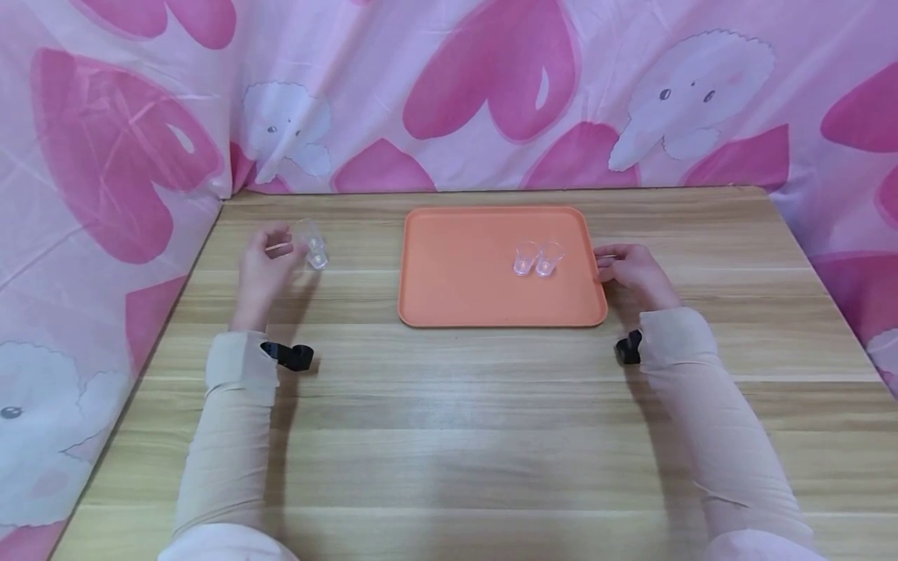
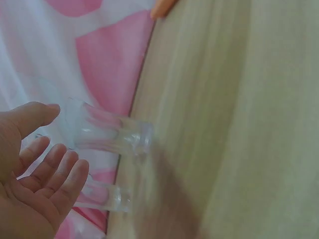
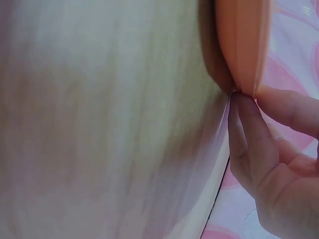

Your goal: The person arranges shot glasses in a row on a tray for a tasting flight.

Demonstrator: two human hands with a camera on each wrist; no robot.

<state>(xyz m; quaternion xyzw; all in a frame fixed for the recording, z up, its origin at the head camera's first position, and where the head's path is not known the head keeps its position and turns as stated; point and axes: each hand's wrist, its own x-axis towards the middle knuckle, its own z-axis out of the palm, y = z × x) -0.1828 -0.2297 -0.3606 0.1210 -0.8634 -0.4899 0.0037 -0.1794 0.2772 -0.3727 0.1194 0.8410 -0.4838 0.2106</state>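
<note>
My left hand (image 1: 263, 261) is beside two clear plastic cups (image 1: 318, 255) on the left of the table. In the left wrist view, its thumb (image 2: 40, 117) and loosely bent fingers stand apart, the nearer cup (image 2: 112, 130) just beyond the gap. The other cup (image 2: 102, 195) is partly behind the fingers. My right hand (image 1: 634, 273) pinches the right edge of an orange tray (image 1: 456, 288). The right wrist view shows the thumb on one side of the tray's rim (image 3: 244, 45) and fingertips on the other. Two more clear cups (image 1: 546, 261) stand on the tray's right half.
The wood-grain table (image 1: 449, 436) carries the tray near its back edge. A pink curtain (image 1: 365, 86) with hearts and white cartoon animals hangs behind and at both sides. Black camera mounts (image 1: 291, 356) sit at both wrists.
</note>
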